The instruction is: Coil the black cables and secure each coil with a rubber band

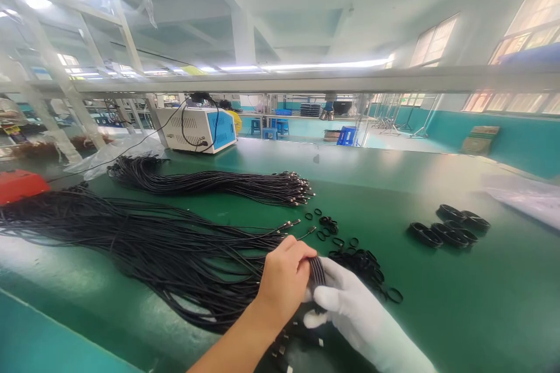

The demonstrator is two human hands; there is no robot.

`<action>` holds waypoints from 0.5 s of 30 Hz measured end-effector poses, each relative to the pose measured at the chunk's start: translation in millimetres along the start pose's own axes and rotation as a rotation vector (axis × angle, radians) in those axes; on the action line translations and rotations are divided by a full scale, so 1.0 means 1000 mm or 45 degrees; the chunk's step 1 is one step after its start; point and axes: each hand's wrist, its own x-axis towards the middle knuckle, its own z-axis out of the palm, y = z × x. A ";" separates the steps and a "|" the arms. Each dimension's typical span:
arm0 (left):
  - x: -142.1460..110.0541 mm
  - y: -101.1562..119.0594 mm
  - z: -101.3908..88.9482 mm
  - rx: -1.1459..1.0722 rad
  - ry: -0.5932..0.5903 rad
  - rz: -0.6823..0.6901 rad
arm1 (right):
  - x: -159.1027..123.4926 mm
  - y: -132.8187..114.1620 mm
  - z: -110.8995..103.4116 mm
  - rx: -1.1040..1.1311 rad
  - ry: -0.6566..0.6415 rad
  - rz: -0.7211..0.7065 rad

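Observation:
My bare left hand (285,282) and my white-gloved right hand (350,309) meet at the near middle of the green table (437,303). Both are closed around a small coiled bundle of black cable (317,271) held between them. Just left of my hands lies a big loose pile of black cables (144,245) with metal plugs at their ends. Small black rubber bands (350,250) are scattered right behind my hands. Farther back lies a second bundle of black cables (210,182).
Several finished black cable coils (450,227) sit at the right. A white and blue machine (196,128) stands at the back left beside clear plastic sheeting (109,154). A red object (20,185) is at the far left. A white sheet (529,198) lies at the right edge.

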 end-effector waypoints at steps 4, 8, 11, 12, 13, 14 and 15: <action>0.014 0.007 -0.013 -0.061 -0.176 -0.137 | -0.002 -0.002 -0.010 0.290 -0.145 0.029; 0.022 0.005 -0.037 -0.143 -0.093 -0.361 | -0.005 -0.008 -0.015 0.411 -0.189 0.068; 0.016 -0.011 -0.056 -0.021 -0.102 -0.411 | -0.012 -0.032 -0.026 -0.073 0.036 -0.041; 0.013 -0.022 -0.063 0.044 -0.090 -0.415 | -0.016 -0.045 -0.034 -0.363 0.197 -0.092; 0.009 -0.035 -0.069 0.117 -0.074 -0.437 | -0.021 -0.060 -0.043 -0.676 0.391 -0.137; 0.005 -0.048 -0.075 0.199 -0.035 -0.474 | -0.028 -0.075 -0.053 -0.913 0.581 -0.164; 0.001 -0.061 -0.081 0.266 -0.010 -0.528 | -0.033 -0.088 -0.063 -1.064 0.739 -0.189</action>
